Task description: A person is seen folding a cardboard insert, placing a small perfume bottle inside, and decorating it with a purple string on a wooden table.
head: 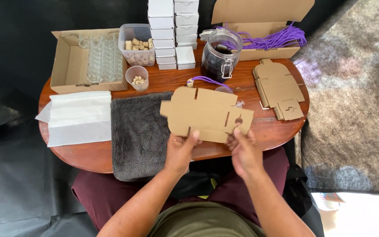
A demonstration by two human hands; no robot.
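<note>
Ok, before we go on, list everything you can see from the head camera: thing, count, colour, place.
flat box blank: one, brown, held above the table's near edge
stack of blanks: one, brown, table right
grey towel: one, table centre-left
white paper sheets: a pile, table left
open carton of glass bottles: one, brown, back left
tub of corks: one, clear, back centre
small cup of corks: one, clear, before the tub
white boxes: two stacks, back centre
glass jar: one, dark contents, back centre-right
purple cords: a bundle, in an open carton, back right
wooden table: one, reddish brown
left hand: grips blank's near edge
right hand: grips blank's near right edge
</note>
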